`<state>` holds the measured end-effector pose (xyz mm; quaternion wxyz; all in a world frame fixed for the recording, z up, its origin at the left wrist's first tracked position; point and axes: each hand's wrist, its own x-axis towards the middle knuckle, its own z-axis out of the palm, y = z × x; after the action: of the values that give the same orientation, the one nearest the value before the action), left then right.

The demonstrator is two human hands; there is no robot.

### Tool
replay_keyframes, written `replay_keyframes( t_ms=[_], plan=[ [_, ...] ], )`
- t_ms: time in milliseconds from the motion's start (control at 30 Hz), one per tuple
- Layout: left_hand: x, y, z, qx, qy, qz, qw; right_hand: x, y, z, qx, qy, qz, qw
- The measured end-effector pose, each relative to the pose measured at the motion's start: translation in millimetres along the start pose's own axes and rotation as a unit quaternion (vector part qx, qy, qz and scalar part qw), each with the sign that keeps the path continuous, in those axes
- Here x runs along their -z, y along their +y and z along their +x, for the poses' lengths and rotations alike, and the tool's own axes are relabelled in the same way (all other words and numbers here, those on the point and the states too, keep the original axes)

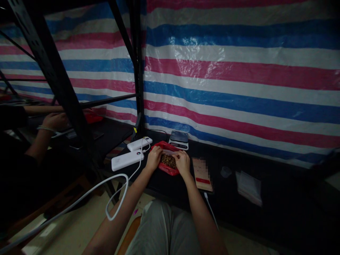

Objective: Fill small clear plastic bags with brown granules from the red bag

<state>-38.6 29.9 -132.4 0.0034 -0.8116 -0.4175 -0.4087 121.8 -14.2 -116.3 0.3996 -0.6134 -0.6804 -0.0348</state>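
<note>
A red plastic bag [173,172] lies opened on the black tabletop, with many small brown, bead-like pieces [168,161] inside. A whitish strip, perhaps clear plastic, shows at the far side of its mouth. My left hand [154,157] has its fingers closed on the bag's left rim. At the right side, my right hand [182,163] is also closed at the bag's edge, fingertips bent in over the brown pieces. Whether either hand pinches a single piece is too small to tell. Just behind the bag stands a small digital scale [179,139] with a dark plate.
Two white power banks [127,160] with a looping white cable [124,191] lie left. Right of the bag are a lit phone [202,174], a small clear cup [225,172] and clear bags [249,187]. A co-worker's hand [55,121] works beyond the black rack post [53,63].
</note>
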Motion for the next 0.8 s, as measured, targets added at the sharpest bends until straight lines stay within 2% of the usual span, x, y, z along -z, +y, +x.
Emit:
replay_keyframes(
  t_ms=[233,400,600,800],
  plan=[
    [0.6,1.1,-0.2,0.003,-0.003,0.016,1.0,-0.2,-2.7,-0.4,-0.002,-0.005,0.003,1.0],
    [3.5,3.6,1.1,0.0,0.017,-0.028,0.999,2.8,-3.4,0.0,0.013,0.004,-0.015,1.0],
    [4.9,3.5,0.4,-0.02,-0.017,-0.055,0.998,5.0,-4.0,0.1,0.036,-0.008,-0.005,0.999],
    [9.3,6.4,-0.4,-0.023,-0.023,-0.077,0.996,5.9,-4.2,-1.9,0.036,-0.018,0.001,0.999]
  ],
)
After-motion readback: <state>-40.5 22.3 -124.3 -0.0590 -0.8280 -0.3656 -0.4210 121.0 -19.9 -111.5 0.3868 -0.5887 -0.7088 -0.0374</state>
